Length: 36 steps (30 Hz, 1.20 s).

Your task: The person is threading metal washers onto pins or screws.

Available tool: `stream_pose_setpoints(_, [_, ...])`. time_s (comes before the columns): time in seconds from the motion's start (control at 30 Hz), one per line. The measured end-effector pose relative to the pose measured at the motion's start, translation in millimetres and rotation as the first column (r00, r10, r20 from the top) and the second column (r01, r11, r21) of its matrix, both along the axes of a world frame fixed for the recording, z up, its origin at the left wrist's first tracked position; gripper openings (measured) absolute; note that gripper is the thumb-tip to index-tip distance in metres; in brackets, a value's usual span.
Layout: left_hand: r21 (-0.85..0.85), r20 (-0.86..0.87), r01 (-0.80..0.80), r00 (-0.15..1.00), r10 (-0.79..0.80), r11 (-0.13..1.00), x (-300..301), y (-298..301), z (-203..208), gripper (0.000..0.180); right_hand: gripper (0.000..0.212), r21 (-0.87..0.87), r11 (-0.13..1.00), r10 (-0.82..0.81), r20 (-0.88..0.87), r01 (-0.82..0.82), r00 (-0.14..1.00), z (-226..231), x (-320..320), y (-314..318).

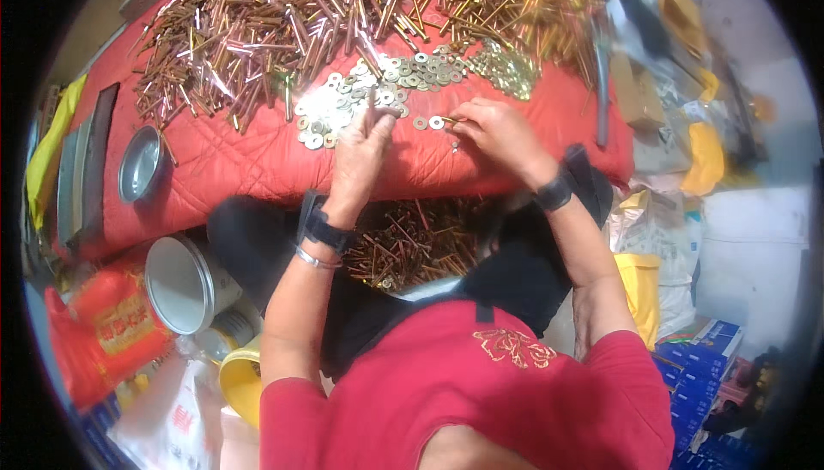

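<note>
My left hand [362, 148] is at the near side of a pile of flat metal washers [343, 101]. Its index finger stretches forward over the pile, with the thumb apart from it, and I see nothing held there. To the right, the fingertips of my right hand [502, 133] are pinched on a thin brass-coloured rod [450, 120]. The rod's tip points at a single washer [436, 122] on the red cloth; whether they touch I cannot tell. Another washer [420, 123] lies just left of it. A small metal bit [455, 148] rests below my right fingertips.
A large heap of copper- and gold-coloured metal rods [283, 32] covers the far side of the red quilted cloth [249, 165]. Small shiny pieces [506, 71] lie right of the washers. A metal bowl [142, 165] stands at left. More rods [408, 247] lie between my legs.
</note>
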<state>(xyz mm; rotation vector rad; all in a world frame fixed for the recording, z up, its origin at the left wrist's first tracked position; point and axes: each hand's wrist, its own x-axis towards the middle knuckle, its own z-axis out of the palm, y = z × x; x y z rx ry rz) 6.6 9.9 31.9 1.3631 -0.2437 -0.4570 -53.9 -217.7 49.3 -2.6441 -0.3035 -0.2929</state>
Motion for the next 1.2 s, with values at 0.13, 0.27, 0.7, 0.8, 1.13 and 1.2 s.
stream_pose_setpoints(0.13, [-0.156,-0.268,0.124,0.949,-0.163,0.98,15.6,26.7,-3.6,0.035,0.009,-0.074,0.997,-0.027,0.005,0.028,1.0,-3.2,2.3,9.8])
stream_pose_setpoints(0.27, [-0.188,-0.199,0.032,0.978,-0.07,0.982,14.0,24.3,-23.3,0.033,0.009,-0.204,0.979,0.022,-0.05,-0.032,0.999,-2.0,14.8,16.2])
stream_pose_setpoints(0.7, [-0.4,-0.244,-0.071,0.969,-0.031,0.914,15.2,20.2,-17.2,0.025,0.012,-0.524,0.838,0.106,-0.122,-0.155,0.987,9.4,53.6,43.1])
stream_pose_setpoints(0.8, [-0.434,-0.293,-0.101,0.955,-0.034,0.895,12.8,12.9,-11.5,0.027,0.011,-0.177,0.98,0.062,-0.141,-0.087,0.988,6.0,27.3,20.2])
stream_pose_setpoints(1.13, [-0.44,-0.276,-0.07,0.959,-0.061,0.895,13.3,11.7,-12.5,0.026,0.021,0.598,0.794,-0.087,-0.061,0.106,0.994,37.0,-4.0,63.1])
stream_pose_setpoints(1.2, [-0.401,-0.258,-0.013,0.961,-0.099,0.916,12.3,12.3,-11.0,0.027,0.023,0.612,0.779,-0.14,-0.042,0.136,0.989,43.7,-2.7,59.4])
